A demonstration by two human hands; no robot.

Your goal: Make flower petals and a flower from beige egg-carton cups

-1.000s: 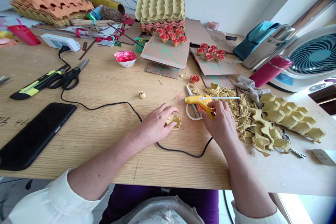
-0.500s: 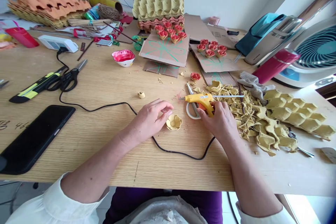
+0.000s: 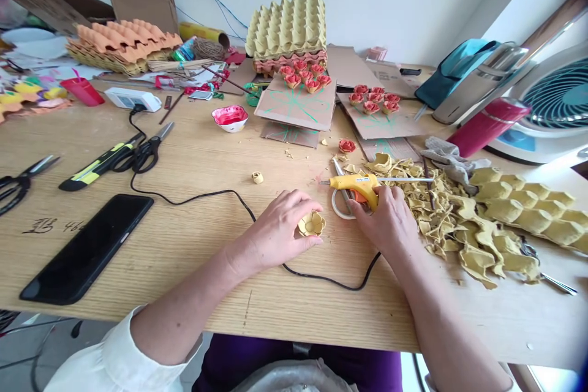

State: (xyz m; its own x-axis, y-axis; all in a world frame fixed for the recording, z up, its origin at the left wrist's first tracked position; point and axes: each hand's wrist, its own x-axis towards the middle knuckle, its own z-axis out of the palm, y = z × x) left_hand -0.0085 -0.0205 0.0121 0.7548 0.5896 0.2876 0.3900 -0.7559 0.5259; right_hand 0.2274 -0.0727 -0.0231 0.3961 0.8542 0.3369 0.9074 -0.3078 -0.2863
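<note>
A pale yellow flower cup (image 3: 311,224) of egg-carton pulp stands on the table, its petals opening upward. My left hand (image 3: 287,226) is closed around it, fingers along the far side and thumb along the near side. On the right, my right hand (image 3: 390,214) grips the handle of a yellow hot glue gun (image 3: 353,182). Its nozzle points left, and a glue stick juts from its back. Scissors with white handles (image 3: 342,202) lie partly under the gun. A small rolled pulp piece (image 3: 257,177) sits beyond my left hand.
Pulp scraps (image 3: 436,208) and a cut egg tray (image 3: 528,199) lie on the right. Red flowers (image 3: 305,75) stand on cardboard (image 3: 296,104) at the back. A black cord (image 3: 193,199) crosses the table near a phone (image 3: 87,248), black scissors (image 3: 147,150) and a red paint bowl (image 3: 230,124).
My left hand has moved from beside the flower cup to around it, thumb now on its near side. My right hand stays on the glue gun. The view has shifted left and up.
</note>
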